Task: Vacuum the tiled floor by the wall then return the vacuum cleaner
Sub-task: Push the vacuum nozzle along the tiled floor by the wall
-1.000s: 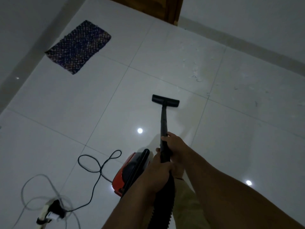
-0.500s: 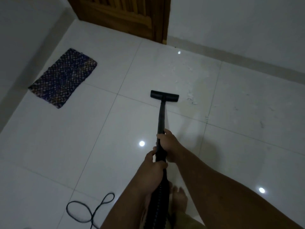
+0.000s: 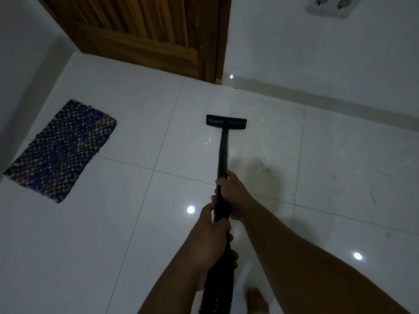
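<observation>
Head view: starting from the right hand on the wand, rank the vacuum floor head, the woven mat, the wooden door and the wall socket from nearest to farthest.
From the right hand:
1. Vacuum floor head, straight ahead at the wand's end.
2. Woven mat, on the floor off to the left.
3. Wooden door, beyond the floor head, ahead and left.
4. Wall socket, up on the wall, ahead and right.

Two bare arms, no sleeves. Left hand (image 3: 209,234) and right hand (image 3: 234,196) bare: no gloves, no rings, no watch seen. Fingers (image 3: 223,182) bare too. One bare foot (image 3: 256,301) at bottom edge, no shoe, a bit blurry.
</observation>
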